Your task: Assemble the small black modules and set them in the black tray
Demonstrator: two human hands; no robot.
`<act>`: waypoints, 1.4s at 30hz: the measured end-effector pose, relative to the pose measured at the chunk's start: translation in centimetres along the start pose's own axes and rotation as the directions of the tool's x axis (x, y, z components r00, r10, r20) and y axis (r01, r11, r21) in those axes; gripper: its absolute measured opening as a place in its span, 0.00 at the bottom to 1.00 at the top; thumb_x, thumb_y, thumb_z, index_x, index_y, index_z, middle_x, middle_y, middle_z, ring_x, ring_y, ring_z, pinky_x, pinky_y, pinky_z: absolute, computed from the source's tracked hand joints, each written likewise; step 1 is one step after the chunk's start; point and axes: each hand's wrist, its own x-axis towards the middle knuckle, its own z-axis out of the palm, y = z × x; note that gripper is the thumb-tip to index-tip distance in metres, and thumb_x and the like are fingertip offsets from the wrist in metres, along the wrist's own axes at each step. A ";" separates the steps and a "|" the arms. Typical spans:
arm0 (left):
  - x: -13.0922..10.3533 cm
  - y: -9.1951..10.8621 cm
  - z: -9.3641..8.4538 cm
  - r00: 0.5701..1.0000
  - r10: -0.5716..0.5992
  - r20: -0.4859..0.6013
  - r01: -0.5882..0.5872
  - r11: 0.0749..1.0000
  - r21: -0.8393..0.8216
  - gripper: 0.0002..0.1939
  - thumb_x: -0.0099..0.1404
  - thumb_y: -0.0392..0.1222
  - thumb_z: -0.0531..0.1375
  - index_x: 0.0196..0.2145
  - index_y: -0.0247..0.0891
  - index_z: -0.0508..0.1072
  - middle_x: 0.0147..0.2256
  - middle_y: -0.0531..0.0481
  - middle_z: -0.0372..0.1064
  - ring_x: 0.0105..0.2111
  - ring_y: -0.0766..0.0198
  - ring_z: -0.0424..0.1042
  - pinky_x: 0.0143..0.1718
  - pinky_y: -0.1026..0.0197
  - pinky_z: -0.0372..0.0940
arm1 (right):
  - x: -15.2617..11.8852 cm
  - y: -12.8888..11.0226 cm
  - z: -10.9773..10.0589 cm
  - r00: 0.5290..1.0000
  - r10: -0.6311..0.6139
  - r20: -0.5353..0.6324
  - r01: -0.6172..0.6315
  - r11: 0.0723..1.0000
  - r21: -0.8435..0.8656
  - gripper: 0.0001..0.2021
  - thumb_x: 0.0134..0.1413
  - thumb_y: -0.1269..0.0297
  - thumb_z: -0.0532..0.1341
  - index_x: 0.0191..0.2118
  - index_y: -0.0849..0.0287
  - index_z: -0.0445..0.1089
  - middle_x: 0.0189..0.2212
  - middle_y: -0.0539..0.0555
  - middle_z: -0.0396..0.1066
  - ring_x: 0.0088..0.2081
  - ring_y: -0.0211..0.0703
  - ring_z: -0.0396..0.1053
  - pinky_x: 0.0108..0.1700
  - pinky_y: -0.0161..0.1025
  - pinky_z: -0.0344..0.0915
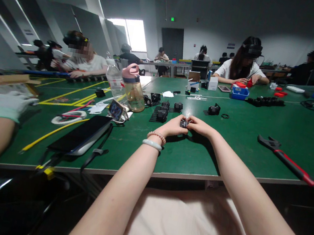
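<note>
1. Bare forearms come nearest, stretched over pale cloth toward the green tabletop

2. Between the fingertips, beyond the near table edge, is a small dark part; the left hand is nearly closed, pinching it, and the right hand curls in with its fingertips on the other side; whether the part also rests on the table, I cannot tell

3. Since only fingertips seem to hold it, a slip or uneven pressure could twist the part loose, and something so small could skid among the similarly dark pieces nearby

4. Just beyond the left hand stand black modules on a slatted base; a careless push forward could knock them, as they look close to the knuckles

5. Farther off, another black module sits beside a black ring, which could roll or get lost if brushed

6. To the right lies an adjustable wrench, its handle poking past the edge, where an elbow might tip it off

7. Leftward, a pink-lidded bottle, a propped phone and a black slab-like device crowd that side; its dangling strap could snag a sleeve, and a co-worker's gloved hand is well apart
</note>
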 end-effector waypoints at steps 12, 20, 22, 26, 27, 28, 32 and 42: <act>0.1 0.8 -0.1 1.000 -0.009 0.015 0.009 1.000 -0.009 0.23 0.41 0.39 0.58 0.38 0.33 0.61 0.32 0.51 0.62 0.31 0.66 0.62 0.33 0.63 0.58 | -0.1 -0.2 -0.2 1.000 0.003 -0.011 -0.004 0.999 -0.041 0.10 0.39 0.62 0.54 0.31 0.60 0.60 0.20 0.45 0.58 0.22 0.31 0.53 0.24 0.30 0.51; 0.1 0.7 0.0 1.000 -0.016 -0.001 0.016 1.000 -0.022 0.23 0.40 0.40 0.58 0.38 0.33 0.62 0.31 0.51 0.62 0.31 0.66 0.61 0.33 0.63 0.58 | -0.1 -0.2 -0.2 1.000 -0.012 -0.006 0.012 0.999 -0.037 0.10 0.39 0.62 0.54 0.31 0.60 0.61 0.21 0.46 0.59 0.23 0.32 0.54 0.26 0.31 0.52; 0.1 0.7 0.0 1.000 -0.019 -0.002 0.018 1.000 -0.016 0.23 0.40 0.40 0.58 0.38 0.33 0.62 0.31 0.51 0.62 0.31 0.66 0.62 0.33 0.63 0.58 | -0.1 -0.2 -0.2 1.000 -0.016 -0.013 0.015 0.999 -0.037 0.09 0.38 0.63 0.54 0.30 0.60 0.61 0.21 0.46 0.59 0.23 0.32 0.55 0.27 0.31 0.53; 0.0 0.8 -0.1 0.999 -0.038 0.008 0.037 0.999 0.012 0.23 0.41 0.41 0.58 0.38 0.34 0.61 0.31 0.51 0.62 0.30 0.66 0.61 0.32 0.63 0.58 | 0.1 -0.3 -0.2 1.000 0.009 -0.005 -0.009 1.000 -0.016 0.08 0.38 0.64 0.54 0.28 0.61 0.61 0.20 0.46 0.59 0.23 0.32 0.55 0.27 0.31 0.53; -0.1 0.8 -0.1 0.999 -0.039 0.007 0.038 0.999 0.021 0.23 0.41 0.41 0.58 0.38 0.34 0.61 0.31 0.52 0.62 0.30 0.65 0.61 0.32 0.63 0.58 | 0.1 -0.3 -0.2 1.000 0.016 0.000 -0.016 1.000 -0.007 0.08 0.38 0.64 0.53 0.28 0.61 0.61 0.20 0.46 0.59 0.23 0.32 0.55 0.26 0.31 0.53; -0.1 0.8 -0.1 0.999 -0.037 0.005 0.037 0.999 0.027 0.23 0.41 0.41 0.58 0.37 0.34 0.61 0.31 0.52 0.62 0.30 0.65 0.61 0.32 0.63 0.58 | 0.1 -0.2 -0.2 1.000 0.021 0.003 -0.021 1.000 0.001 0.08 0.38 0.64 0.53 0.29 0.61 0.61 0.20 0.46 0.60 0.23 0.32 0.55 0.26 0.31 0.53; -0.2 0.8 -0.1 1.000 -0.029 0.007 0.029 0.999 0.020 0.22 0.42 0.42 0.57 0.38 0.34 0.61 0.31 0.52 0.61 0.30 0.66 0.61 0.30 0.63 0.58 | 0.1 -0.1 -0.1 1.000 0.026 -0.004 -0.026 1.000 0.016 0.08 0.39 0.65 0.53 0.29 0.61 0.62 0.20 0.46 0.60 0.23 0.32 0.56 0.27 0.31 0.54; -0.1 0.3 -0.1 1.000 -0.015 0.003 0.015 1.000 -0.004 0.23 0.42 0.42 0.57 0.38 0.34 0.61 0.32 0.51 0.62 0.30 0.66 0.62 0.31 0.63 0.58 | -0.1 -0.4 0.0 0.998 0.056 -0.006 -0.056 0.998 0.007 0.09 0.40 0.65 0.52 0.30 0.61 0.63 0.21 0.47 0.62 0.24 0.32 0.57 0.28 0.31 0.55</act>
